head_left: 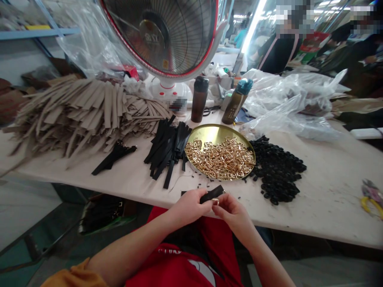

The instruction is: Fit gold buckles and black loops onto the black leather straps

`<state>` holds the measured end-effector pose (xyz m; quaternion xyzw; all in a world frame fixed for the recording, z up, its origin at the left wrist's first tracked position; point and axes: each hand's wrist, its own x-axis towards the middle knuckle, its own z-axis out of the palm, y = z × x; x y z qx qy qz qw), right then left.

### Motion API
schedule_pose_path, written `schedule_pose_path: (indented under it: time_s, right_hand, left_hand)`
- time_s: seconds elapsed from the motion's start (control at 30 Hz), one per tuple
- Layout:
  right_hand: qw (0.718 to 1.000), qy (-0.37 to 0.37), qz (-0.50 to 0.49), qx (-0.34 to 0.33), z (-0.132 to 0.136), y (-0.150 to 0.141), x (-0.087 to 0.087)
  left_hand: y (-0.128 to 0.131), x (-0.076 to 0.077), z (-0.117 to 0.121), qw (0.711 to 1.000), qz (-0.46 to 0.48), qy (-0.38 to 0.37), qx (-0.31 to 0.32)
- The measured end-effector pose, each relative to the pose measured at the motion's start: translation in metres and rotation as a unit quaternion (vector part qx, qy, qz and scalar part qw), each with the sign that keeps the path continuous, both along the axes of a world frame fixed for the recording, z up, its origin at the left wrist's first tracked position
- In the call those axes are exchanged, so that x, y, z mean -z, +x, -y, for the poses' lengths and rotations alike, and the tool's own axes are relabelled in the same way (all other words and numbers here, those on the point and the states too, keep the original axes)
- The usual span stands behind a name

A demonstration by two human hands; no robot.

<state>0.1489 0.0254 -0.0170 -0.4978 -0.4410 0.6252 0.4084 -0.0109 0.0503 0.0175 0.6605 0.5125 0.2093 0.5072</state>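
Note:
At the table's front edge my left hand (194, 205) is closed round a flat black strap (212, 194), whose free end sticks out to the right. My right hand (231, 209) pinches a small gold buckle (215, 201) just below that end. Both hands are close together, fingertips almost touching. Beyond them a round gold tray (206, 133) bears a heap of gold buckles (224, 159). Left of the tray lies a pile of black straps (167, 147); right of it, a mound of small black pieces (277, 167).
A small bunch of black straps (113, 157) lies left, before stacked beige strips (80, 111). A fan (167, 36) and two bottles (200, 99) stand behind. Clear plastic bags (293, 99) lie back right, yellow-handled pliers (371, 199) far right. Other people are in the background.

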Motion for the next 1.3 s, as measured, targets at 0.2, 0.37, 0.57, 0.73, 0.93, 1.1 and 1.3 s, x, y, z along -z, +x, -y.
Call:
schedule_pose_path:
  time_s: [0.2,0.37,0.57,0.73,0.93,1.1,1.3]
  right_hand:
    - [0.995,-0.058,-0.082,0.013,0.002,-0.003,0.000]
    - [0.978,-0.130,-0.164,0.013,0.006,-0.006,0.001]
    - [0.993,-0.051,-0.100,0.040,0.006,-0.009,0.006]
    - [0.976,-0.084,-0.148,0.140,0.006,-0.004,0.006]
    - [0.909,-0.184,-0.297,0.229,0.010,-0.006,0.002]
    - [0.936,-0.151,-0.252,0.192,0.029,-0.024,0.001]
    - [0.977,-0.051,-0.042,0.203,0.043,-0.027,0.000]
  left_hand:
    - [0.002,0.001,-0.005,0.998,0.019,-0.054,0.025]
    - [0.001,0.001,-0.007,0.999,-0.038,-0.009,0.024]
    - [0.000,0.000,-0.006,0.996,-0.014,-0.041,0.081]
    - [-0.003,0.001,-0.001,0.996,-0.003,-0.065,0.065]
    - [-0.008,-0.003,0.010,0.994,-0.054,-0.020,0.091]
    - [0.000,-0.008,0.018,0.995,-0.044,0.042,0.084]
    - [0.006,-0.004,0.026,0.989,0.054,-0.130,0.051]
